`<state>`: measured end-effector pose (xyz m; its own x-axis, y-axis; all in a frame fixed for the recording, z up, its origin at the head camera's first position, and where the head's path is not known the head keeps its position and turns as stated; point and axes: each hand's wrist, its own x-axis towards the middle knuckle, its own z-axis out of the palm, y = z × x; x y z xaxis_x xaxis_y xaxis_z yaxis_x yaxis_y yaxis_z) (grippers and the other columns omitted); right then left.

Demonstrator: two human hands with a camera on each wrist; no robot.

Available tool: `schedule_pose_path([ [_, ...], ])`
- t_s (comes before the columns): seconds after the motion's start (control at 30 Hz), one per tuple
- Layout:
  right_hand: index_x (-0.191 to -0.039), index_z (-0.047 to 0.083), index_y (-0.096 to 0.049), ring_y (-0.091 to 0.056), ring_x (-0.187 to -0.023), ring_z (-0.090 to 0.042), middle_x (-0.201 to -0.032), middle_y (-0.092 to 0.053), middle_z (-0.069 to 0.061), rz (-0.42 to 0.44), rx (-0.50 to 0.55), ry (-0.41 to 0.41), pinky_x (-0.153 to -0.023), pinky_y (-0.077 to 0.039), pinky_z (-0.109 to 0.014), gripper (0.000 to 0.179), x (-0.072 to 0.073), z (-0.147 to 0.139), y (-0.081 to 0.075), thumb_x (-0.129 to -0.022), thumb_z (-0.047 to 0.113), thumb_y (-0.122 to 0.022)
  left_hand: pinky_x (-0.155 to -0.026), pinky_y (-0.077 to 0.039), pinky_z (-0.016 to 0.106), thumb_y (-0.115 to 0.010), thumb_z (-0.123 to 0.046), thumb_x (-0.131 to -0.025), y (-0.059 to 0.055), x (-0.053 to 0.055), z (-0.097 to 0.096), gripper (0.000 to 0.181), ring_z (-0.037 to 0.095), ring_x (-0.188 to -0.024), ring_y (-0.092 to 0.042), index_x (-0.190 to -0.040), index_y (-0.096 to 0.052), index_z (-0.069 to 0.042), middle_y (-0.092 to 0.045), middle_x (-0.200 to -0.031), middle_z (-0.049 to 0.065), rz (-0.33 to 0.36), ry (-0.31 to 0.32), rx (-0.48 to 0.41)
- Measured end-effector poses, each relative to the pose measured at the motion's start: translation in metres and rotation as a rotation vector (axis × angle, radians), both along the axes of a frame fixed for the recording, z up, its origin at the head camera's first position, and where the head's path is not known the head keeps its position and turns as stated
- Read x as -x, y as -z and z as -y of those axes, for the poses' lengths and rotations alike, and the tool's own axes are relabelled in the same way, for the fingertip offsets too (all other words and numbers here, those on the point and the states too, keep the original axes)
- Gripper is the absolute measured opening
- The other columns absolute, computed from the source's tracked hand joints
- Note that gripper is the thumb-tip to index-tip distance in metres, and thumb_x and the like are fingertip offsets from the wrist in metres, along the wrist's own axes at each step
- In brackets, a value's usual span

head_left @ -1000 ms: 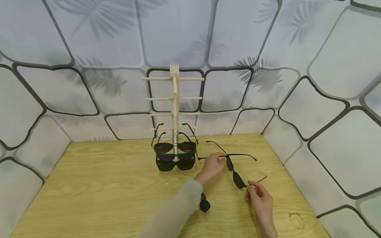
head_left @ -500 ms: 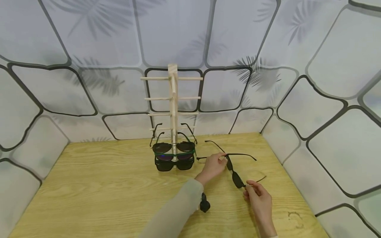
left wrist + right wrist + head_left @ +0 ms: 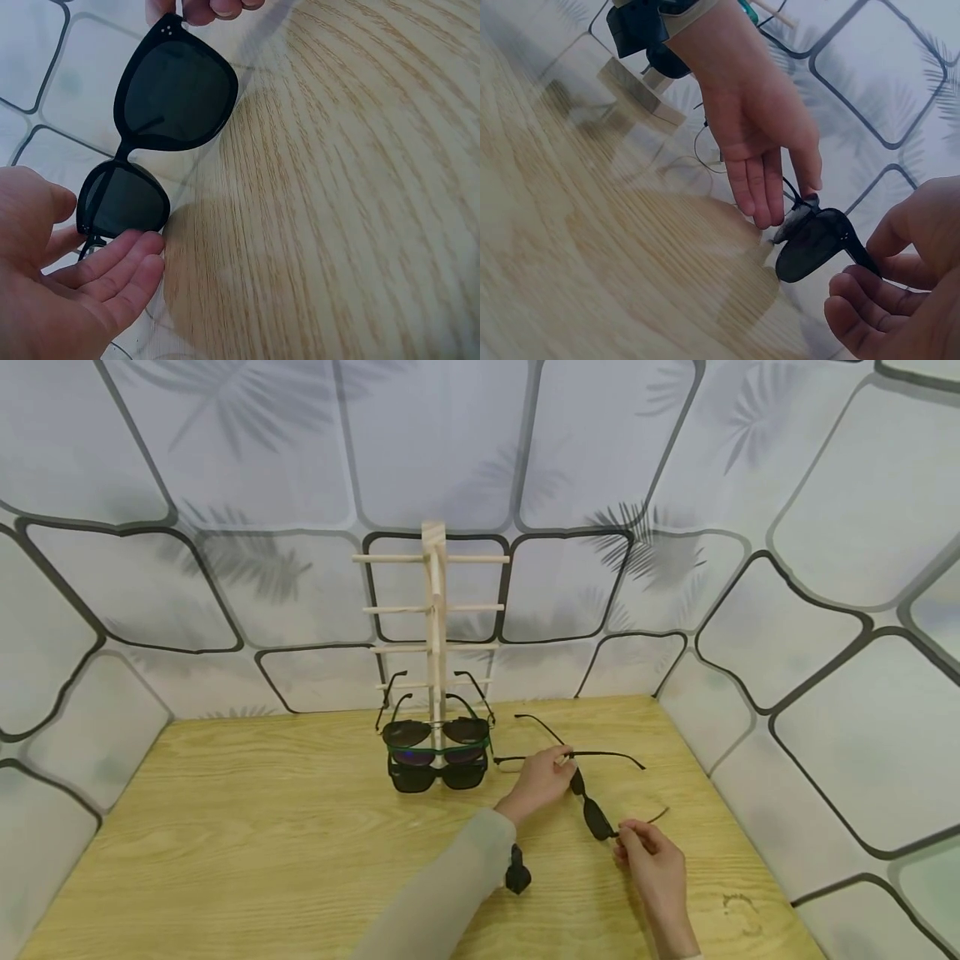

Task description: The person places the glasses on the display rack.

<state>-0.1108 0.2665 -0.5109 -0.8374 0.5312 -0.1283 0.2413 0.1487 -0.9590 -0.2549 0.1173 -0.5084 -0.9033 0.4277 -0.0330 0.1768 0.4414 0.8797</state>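
Sunglasses (image 3: 597, 819) have shifted very slightly, the left hand (image 3: 542, 779) and right hand (image 3: 658, 867) clamping fingers on opposite ends, presumably to keep them steady.

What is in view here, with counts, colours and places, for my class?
Leaf-patterned walls: 3, pale, back and both sides
Woodgrain table: 1, yellowish, foreground
Broken ring mark: 1, dark, table's right front
Wooden stand with crossbars: 1, pale, table's back
Thin-framed sunglasses: 1, dark lenses, top of stand's stack
Green-framed sunglasses: 1, green, middle
Thick-framed sunglasses: 1, black, bottom of stack
Thin-rimmed eyewear: 1, dark, right of stand, partly hidden
Sunglasses with pale corner dots: 1, black, right of stand
Wrist device: 1, black, left wrist
Fabric sleeve: 1, pale, left forearm
Left hand: 1, bare, pinching dotted pair's far end
Right hand: 1, bare, pinching its near end
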Motion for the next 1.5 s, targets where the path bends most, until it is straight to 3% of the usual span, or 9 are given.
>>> schedule_pose_path([
  [0.2,-0.121,-0.013,-0.067,-0.067,-0.068,-0.005,-0.079,-0.072,0.007,-0.018,-0.023,0.014,-0.064,-0.059,-0.021,0.027,-0.001,-0.002,-0.001,-0.103,0.006,-0.062,-0.082,-0.06,0.037,-0.053,-0.028,-0.112,-0.001,-0.001,0.002,0.04,0.024,-0.112,-0.072,-0.148,-0.062,-0.013,-0.071,-0.134,0.009,-0.019,-0.012,0.004],
  [0.43,-0.122,-0.011,-0.068,-0.067,-0.067,-0.004,-0.077,-0.072,0.007,-0.029,-0.05,0.046,-0.064,-0.058,-0.019,0.027,-0.002,-0.006,-0.001,-0.102,0.006,-0.064,-0.075,-0.06,0.034,-0.058,-0.025,-0.11,-0.004,-0.005,0.005,0.038,0.022,-0.1,-0.074,-0.142,-0.066,-0.009,-0.077,-0.119,0.011,-0.054,-0.021,0.016],
  [1.0,-0.125,-0.005,-0.07,-0.065,-0.068,-0.005,-0.077,-0.068,0.017,-0.018,-0.052,0.127,-0.064,-0.057,-0.02,0.027,-0.002,-0.017,-0.005,-0.104,0.01,-0.061,-0.082,-0.061,0.03,-0.064,-0.018,-0.105,-0.008,-0.022,0.017,0.024,0.019,-0.099,-0.076,-0.122,-0.077,-0.007,-0.079,-0.108,0.004,-0.109,-0.09,-0.104],
  [1.27,-0.122,0.001,-0.073,-0.062,-0.066,-0.006,-0.074,-0.067,0.015,0.008,-0.053,0.133,-0.065,-0.056,-0.021,0.027,-0.001,-0.024,-0.011,-0.107,0.018,-0.059,-0.083,-0.061,0.029,-0.066,-0.022,-0.104,-0.021,-0.029,0.026,0.021,0.017,-0.098,-0.076,-0.118,-0.079,-0.014,-0.081,-0.108,0.003,-0.114,-0.063,-0.167],
  [1.5,-0.108,0.01,-0.078,-0.062,-0.066,-0.006,-0.078,-0.069,0.02,-0.04,-0.013,0.162,-0.064,-0.056,-0.019,0.017,0.002,-0.022,-0.019,-0.105,0.014,-0.062,-0.082,-0.059,0.027,-0.068,-0.024,-0.103,-0.034,-0.038,0.037,0.02,0.012,-0.095,-0.074,-0.118,-0.079,-0.016,-0.08,-0.104,0.003,-0.106,-0.035,-0.206],
])
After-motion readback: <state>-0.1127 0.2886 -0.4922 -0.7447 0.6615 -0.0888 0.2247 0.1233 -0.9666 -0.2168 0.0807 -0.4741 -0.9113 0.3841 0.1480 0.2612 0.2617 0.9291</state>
